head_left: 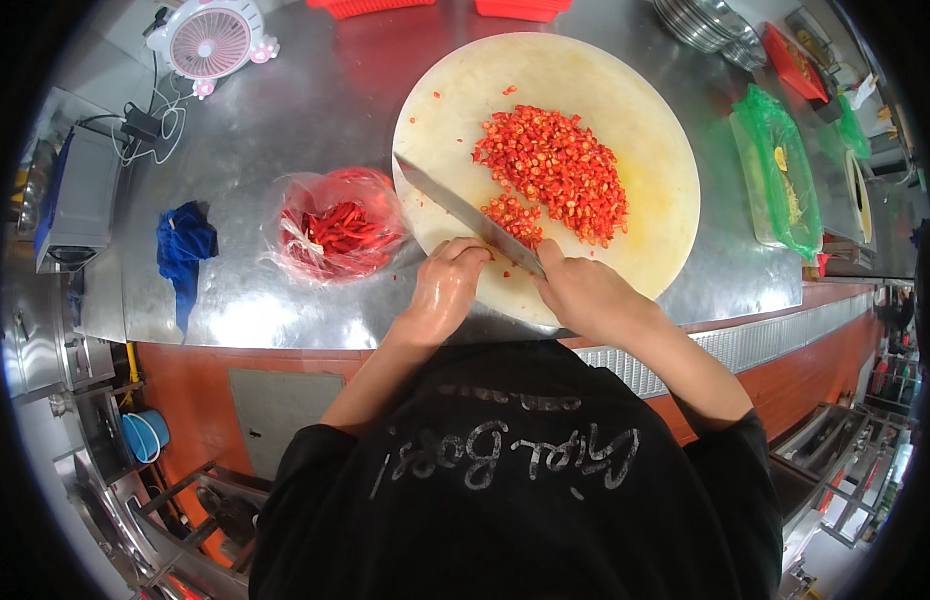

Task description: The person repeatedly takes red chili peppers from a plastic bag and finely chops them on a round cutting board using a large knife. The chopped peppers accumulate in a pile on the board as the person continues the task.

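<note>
My right hand [585, 294] grips a kitchen knife [472, 217]. Its broad blade slants up and left across a round, pale cutting board [652, 127]. At the board's near edge, the fingers of my left hand [444, 289] are curled close to the blade; what lies beneath them is hidden. A large heap of chopped red chillies [555, 169] covers the middle of the board. Beside the blade sits a smaller pile of chopped chillies [514, 217], partly behind the knife. Whole red chillies [341, 225] fill an open clear plastic bag [285, 259] left of the board.
On the steel table [232, 157] lie a blue cloth [181, 240], a pink-and-white fan [208, 45] and cables [169, 124]. Red plastic baskets [521, 7] stand at the back. To the right are stacked metal bowls [697, 22] and a container lined with a green bag [780, 172].
</note>
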Demonstrator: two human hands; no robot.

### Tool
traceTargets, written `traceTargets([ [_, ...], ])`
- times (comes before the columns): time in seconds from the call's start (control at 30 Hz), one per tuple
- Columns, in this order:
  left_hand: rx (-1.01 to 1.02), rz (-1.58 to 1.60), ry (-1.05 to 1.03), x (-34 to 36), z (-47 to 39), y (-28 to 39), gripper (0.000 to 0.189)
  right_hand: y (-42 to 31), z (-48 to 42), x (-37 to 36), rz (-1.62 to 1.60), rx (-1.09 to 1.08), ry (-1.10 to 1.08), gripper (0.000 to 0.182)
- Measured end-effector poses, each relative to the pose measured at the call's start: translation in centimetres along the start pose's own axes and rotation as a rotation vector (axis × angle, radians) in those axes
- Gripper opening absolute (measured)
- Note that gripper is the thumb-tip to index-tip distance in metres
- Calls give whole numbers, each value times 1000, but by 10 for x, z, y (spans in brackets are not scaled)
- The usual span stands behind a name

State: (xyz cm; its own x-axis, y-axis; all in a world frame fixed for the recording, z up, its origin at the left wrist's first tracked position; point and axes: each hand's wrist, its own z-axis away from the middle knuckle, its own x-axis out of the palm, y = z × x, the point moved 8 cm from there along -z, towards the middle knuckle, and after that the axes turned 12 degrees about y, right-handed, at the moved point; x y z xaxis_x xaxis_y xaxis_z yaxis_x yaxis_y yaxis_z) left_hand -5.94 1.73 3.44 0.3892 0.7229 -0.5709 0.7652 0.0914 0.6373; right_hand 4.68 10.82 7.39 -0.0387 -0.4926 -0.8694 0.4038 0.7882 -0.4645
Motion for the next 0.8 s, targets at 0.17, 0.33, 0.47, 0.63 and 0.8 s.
traceTargets([
  [0.17, -66, -19, 32, -3, 1, -3, 8, -2, 8, 12, 23, 29, 6, 27],
  [0.33, -67, -26, 32, -6, 0, -8, 9, -5, 7, 1, -31, 49, -39, 27],
  [0.47, -58, -32, 26, -5, 0, -7, 8, -5, 3, 9, -31, 79, -40, 19],
  [0.63, -47, -36, 17, -7, 3, -7, 8, -6, 5, 1, -36, 57, -77, 30],
  [0.8, -6, -4, 43, -10, 3, -4, 9, 1, -2, 15, -118, 83, 24, 30],
])
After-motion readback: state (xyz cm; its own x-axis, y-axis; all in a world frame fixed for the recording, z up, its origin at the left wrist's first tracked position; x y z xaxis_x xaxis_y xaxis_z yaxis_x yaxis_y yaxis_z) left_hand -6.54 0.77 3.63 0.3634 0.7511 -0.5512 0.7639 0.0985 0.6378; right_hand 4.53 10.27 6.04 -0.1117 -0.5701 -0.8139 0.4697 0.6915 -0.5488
